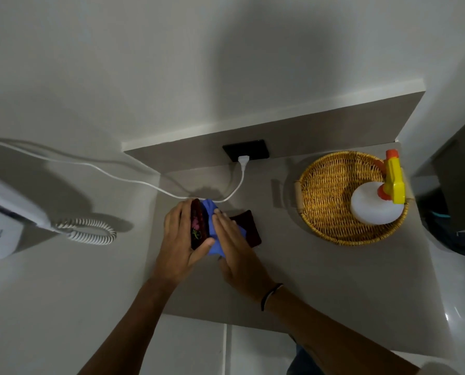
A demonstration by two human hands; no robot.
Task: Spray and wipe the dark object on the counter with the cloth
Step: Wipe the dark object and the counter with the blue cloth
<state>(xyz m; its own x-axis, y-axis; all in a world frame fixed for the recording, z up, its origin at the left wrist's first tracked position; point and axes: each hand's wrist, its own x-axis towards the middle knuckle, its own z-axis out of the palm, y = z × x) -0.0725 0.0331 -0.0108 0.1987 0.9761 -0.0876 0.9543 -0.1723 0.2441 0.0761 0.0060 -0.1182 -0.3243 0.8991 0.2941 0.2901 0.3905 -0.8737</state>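
Observation:
A dark maroon object, like a small open wallet with a flower print, lies near the back of the grey counter. My left hand grips its left flap and holds it raised on edge. The other flap lies flat to the right. A blue cloth is bunched between the flaps. My right hand presses flat on the cloth, fingers together. A white spray bottle with a yellow and orange trigger stands in the wicker basket at the right, apart from both hands.
A white cable runs from a plug in the black wall socket down behind the wallet and off to the left. A white wall phone with a coiled cord hangs at the left. The counter's front edge is below my wrists.

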